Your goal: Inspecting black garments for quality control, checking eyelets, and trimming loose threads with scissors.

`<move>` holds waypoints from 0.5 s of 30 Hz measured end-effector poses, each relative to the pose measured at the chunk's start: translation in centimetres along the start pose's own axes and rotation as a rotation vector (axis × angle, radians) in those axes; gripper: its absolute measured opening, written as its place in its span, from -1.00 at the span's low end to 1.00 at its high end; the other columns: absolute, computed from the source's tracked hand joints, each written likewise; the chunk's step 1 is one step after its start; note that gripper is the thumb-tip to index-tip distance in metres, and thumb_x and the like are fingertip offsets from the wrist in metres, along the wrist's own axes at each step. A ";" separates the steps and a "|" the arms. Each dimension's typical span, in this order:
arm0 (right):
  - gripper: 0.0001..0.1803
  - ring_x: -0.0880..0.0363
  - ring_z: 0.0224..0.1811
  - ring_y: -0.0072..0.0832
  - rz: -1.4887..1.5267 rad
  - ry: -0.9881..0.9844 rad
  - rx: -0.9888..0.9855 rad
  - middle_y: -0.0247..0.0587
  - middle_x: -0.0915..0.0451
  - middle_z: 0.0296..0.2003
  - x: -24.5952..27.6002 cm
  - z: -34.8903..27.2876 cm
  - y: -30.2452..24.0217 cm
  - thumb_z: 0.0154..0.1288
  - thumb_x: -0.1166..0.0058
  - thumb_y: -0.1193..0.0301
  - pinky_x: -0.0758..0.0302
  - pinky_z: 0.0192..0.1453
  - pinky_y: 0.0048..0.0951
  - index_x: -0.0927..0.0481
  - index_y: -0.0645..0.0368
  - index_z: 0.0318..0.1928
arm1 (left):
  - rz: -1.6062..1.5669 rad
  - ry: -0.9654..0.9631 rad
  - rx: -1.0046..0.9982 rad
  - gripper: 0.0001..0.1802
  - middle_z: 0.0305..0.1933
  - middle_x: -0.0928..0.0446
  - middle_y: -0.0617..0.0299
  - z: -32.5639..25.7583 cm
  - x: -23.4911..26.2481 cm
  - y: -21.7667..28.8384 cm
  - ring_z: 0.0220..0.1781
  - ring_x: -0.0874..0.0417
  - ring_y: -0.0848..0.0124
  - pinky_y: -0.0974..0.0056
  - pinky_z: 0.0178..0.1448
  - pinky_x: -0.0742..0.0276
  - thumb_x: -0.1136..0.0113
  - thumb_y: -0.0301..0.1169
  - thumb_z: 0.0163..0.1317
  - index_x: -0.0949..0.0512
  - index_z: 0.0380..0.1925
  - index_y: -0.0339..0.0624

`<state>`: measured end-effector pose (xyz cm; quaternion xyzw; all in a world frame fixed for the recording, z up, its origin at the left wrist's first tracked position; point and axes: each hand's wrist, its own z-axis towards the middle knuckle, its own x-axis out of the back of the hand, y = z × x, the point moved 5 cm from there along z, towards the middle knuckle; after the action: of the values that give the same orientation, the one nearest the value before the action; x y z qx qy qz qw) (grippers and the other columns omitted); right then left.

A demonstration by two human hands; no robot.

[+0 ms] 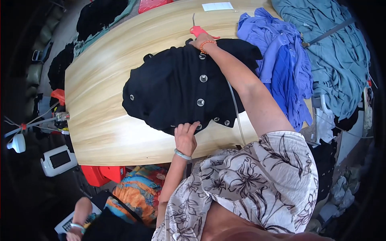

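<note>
A black buttoned garment (169, 86) lies on the wooden table in front of me, with a row of large shiny buttons (203, 78) down its middle. My right hand (203, 41) reaches to its far edge. It is closed round a red air blow gun (198, 30), whose thin metal nozzle points away from me. A pale hose (235, 102) runs over the garment beneath my right arm. At the garment's near edge, by the lowest button of the row, my left hand (185, 138) grips the cloth with bent fingers.
Blue-purple garments (277, 52) are heaped right of the black one, with a large teal cloth pile (321, 48) beyond. A white paper (217, 6) lies at the table's far edge. Red bins (104, 174) stand below the near left edge. Another person's arm (81, 213) shows at lower left.
</note>
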<state>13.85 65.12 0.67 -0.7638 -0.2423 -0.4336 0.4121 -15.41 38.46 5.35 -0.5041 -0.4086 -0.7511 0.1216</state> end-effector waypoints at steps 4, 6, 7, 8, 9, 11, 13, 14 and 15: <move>-0.42 -0.54 0.10 -0.24 -0.077 -0.002 -0.070 -0.06 -0.56 0.04 -0.2 1.2 2.0 0.11 -0.11 -0.02 -0.51 0.12 -0.30 -0.60 0.17 -0.01 | 0.089 0.084 0.037 -0.58 -0.38 -0.39 0.21 0.5 0.4 -1.2 -0.29 -0.38 0.20 0.14 -0.21 -0.27 -0.04 -0.61 -0.11 -0.57 -0.18 -0.01; -0.48 -0.65 -0.14 -0.31 -0.091 0.011 -0.019 -0.08 -0.65 -0.15 -0.1 1.0 2.5 0.11 -0.14 0.00 -0.58 -0.07 -0.32 -0.64 0.21 -0.13 | 0.135 0.102 0.058 -0.64 -0.38 -0.39 0.22 0.9 0.7 -2.1 -0.28 -0.39 0.22 0.16 -0.22 -0.27 -0.04 -0.59 -0.06 -0.58 -0.22 0.00; -0.51 -0.69 -0.29 -0.34 -0.088 -0.028 0.006 -0.09 -0.68 -0.27 0.1 1.7 3.0 0.11 -0.14 0.02 -0.61 -0.18 -0.33 -0.66 0.22 -0.20 | 0.142 0.114 0.052 -0.65 -0.38 -0.39 0.22 1.3 0.8 -2.4 -0.28 -0.39 0.23 0.16 -0.22 -0.27 -0.04 -0.58 -0.04 -0.58 -0.23 0.00; -0.62 -0.60 -0.61 -0.42 -0.010 -0.158 -0.039 -0.16 -0.64 -0.50 -0.2 2.4 3.7 0.12 -0.18 0.10 -0.56 -0.46 -0.35 -0.64 0.22 -0.38 | 0.141 0.119 0.044 -0.67 -0.38 -0.39 0.22 1.7 0.9 -2.6 -0.28 -0.40 0.23 0.17 -0.23 -0.27 -0.04 -0.59 -0.04 -0.58 -0.24 0.00; -0.62 -0.60 -0.61 -0.42 -0.017 -0.161 -0.041 -0.16 -0.64 -0.50 -0.2 2.7 4.3 0.12 -0.18 0.10 -0.56 -0.46 -0.35 -0.64 0.22 -0.38 | 0.140 0.122 0.034 -0.68 -0.38 -0.39 0.22 2.0 0.9 -2.7 -0.28 -0.40 0.23 0.17 -0.23 -0.26 -0.04 -0.59 -0.03 -0.59 -0.26 0.00; -0.58 -0.49 -0.69 -0.47 0.157 -0.241 -0.092 -0.24 -0.51 -0.66 -0.4 2.0 4.1 0.11 -0.26 0.13 -0.43 -0.61 -0.42 -0.53 0.27 -0.52 | 0.144 0.115 0.037 -0.67 -0.36 -0.40 0.22 2.0 0.8 -3.2 -0.26 -0.40 0.22 0.16 -0.21 -0.26 -0.07 -0.58 -0.06 -0.56 -0.24 -0.02; -0.63 -0.47 -0.71 -0.49 0.233 -0.249 -0.103 -0.25 -0.52 -0.65 0.0 1.1 4.2 0.13 -0.23 0.15 -0.42 -0.64 -0.42 -0.54 0.25 -0.46 | 0.145 0.030 0.046 -0.64 -0.30 -0.42 0.19 2.2 0.3 -3.3 -0.22 -0.39 0.19 0.14 -0.18 -0.25 -0.13 -0.54 -0.11 -0.52 -0.21 -0.05; -0.67 -0.45 -0.73 -0.51 0.310 -0.248 -0.116 -0.26 -0.52 -0.64 0.2 0.6 4.3 0.16 -0.19 0.18 -0.40 -0.67 -0.42 -0.55 0.23 -0.40 | 0.141 -0.003 0.063 -0.63 -0.26 -0.42 0.16 2.3 0.1 -3.3 -0.17 -0.39 0.17 0.13 -0.14 -0.24 -0.21 -0.45 -0.10 -0.48 -0.18 -0.09; -0.67 -0.45 -0.73 -0.51 0.319 -0.252 -0.118 -0.26 -0.52 -0.64 0.3 0.2 4.3 0.16 -0.19 0.18 -0.40 -0.67 -0.42 -0.55 0.23 -0.40 | 0.147 -0.010 0.063 -0.63 -0.26 -0.42 0.16 2.3 0.1 -2.9 -0.17 -0.39 0.17 0.13 -0.14 -0.24 -0.21 -0.45 -0.10 -0.48 -0.18 -0.09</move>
<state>17.20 62.94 -0.96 -0.8635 -0.1425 -0.2773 0.3965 -15.63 41.98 4.36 -0.5324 -0.3944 -0.7244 0.1902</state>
